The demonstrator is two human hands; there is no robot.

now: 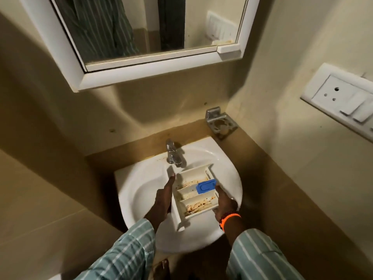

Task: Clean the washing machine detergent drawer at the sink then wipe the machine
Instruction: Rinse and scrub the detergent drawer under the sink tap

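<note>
Stained white plastic 3-compartment detergent drawer (193, 196) sits in white ceramic sink (139, 190) under chrome tap (173, 154); left hand (161, 201) flat, fingers straight along its left wall; right hand (225, 202) at right edge, can't tell grip.

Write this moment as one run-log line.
white plastic detergent drawer: brown-stained, over white ceramic sink | left hand: flat along drawer side | right hand: grips drawer | chrome tap: untouched

Here's the white plastic detergent drawer (194, 196) in the white ceramic basin (141, 184), chrome tap (174, 156) just behind (square metal holder (221, 123) farther back, right).
</note>
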